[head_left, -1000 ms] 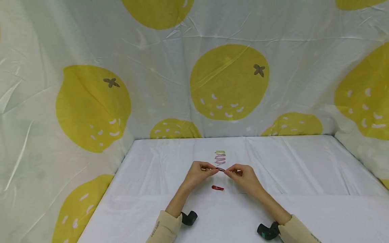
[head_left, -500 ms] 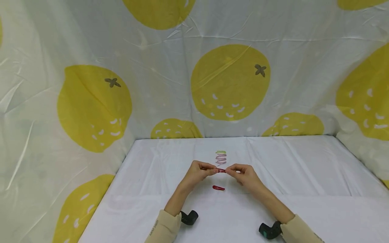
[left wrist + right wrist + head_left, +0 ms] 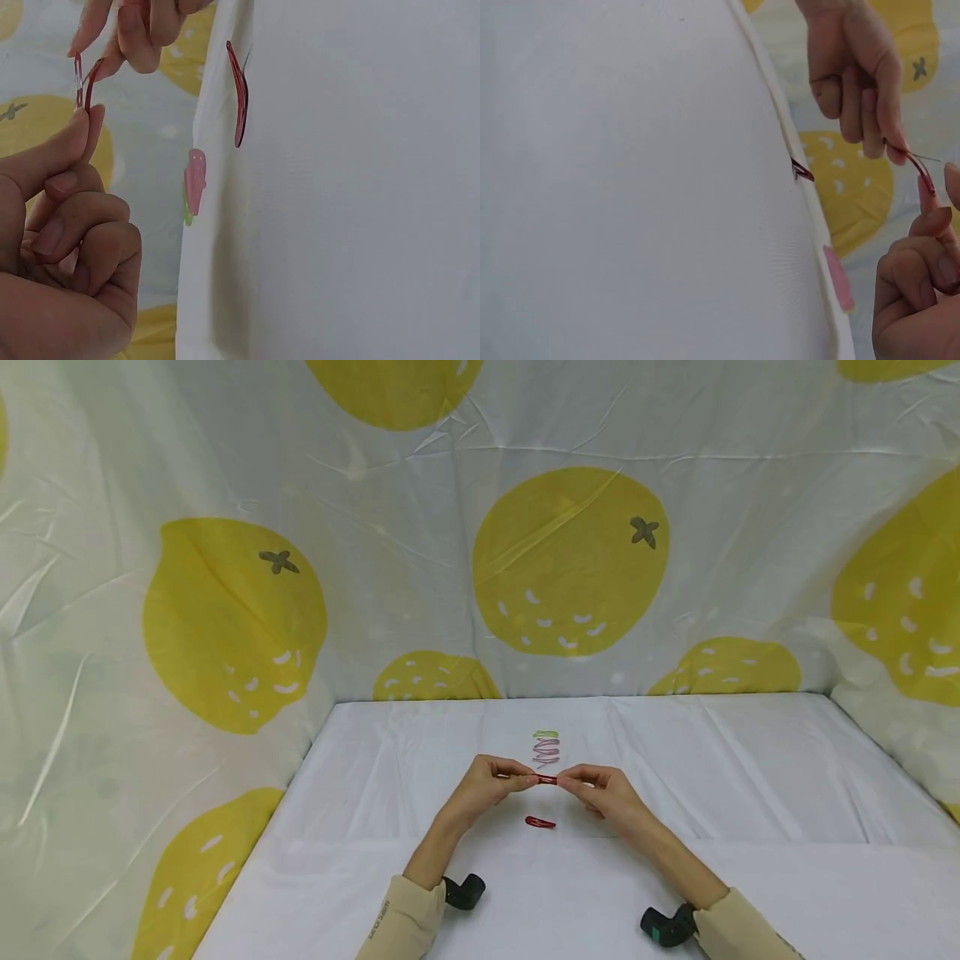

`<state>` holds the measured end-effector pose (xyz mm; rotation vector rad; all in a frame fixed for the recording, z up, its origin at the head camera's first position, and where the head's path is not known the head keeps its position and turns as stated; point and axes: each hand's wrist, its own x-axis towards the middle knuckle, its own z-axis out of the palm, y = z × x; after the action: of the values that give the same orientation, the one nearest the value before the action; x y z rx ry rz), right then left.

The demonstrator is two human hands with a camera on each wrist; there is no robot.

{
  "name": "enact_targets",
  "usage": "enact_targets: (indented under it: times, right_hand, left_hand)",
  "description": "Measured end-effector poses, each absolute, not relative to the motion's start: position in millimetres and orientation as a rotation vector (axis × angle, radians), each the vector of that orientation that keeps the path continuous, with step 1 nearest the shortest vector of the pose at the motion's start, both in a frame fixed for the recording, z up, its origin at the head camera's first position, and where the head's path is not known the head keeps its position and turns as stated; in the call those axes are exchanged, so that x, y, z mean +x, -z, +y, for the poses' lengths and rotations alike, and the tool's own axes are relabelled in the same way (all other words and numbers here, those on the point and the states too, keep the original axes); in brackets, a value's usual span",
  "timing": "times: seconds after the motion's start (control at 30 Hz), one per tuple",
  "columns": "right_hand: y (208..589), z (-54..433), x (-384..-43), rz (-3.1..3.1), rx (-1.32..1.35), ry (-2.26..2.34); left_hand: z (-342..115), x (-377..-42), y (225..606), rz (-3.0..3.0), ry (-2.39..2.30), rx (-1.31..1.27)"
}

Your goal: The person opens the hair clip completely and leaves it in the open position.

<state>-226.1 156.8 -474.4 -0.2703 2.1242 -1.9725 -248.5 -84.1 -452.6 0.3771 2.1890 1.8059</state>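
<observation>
In the head view a red snap hair clip is held above the table between both hands. My left hand pinches its left end between thumb and finger, other fingers curled. The thumb and finger of my right hand are at its right end. In the left wrist view the held clip shows two arms spread apart, their tips by the right fingertips. The right wrist view shows it bowed, one end on a right finger. A second red hair clip lies on the table below the hands.
Beyond the hands, several pink clips and a green clip lie in a column on the white-covered table. A lemon-print curtain rises behind the table. Black wrist cameras sit at both sleeves.
The held clip has turned slightly between the fingers, from slanting down rightward to nearly level, with more of its red face showing. The hands otherwise barely move.
</observation>
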Motion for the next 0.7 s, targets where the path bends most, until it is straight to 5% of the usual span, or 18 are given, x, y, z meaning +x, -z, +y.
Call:
enact_targets:
  times: [0.7]
  right_hand:
    - [478.6, 156.2, -226.2, 2.467, -0.441, 1.83]
  left_hand:
    - [-77.0, -246.4, 454.0, 2.555, -1.572, 0.571]
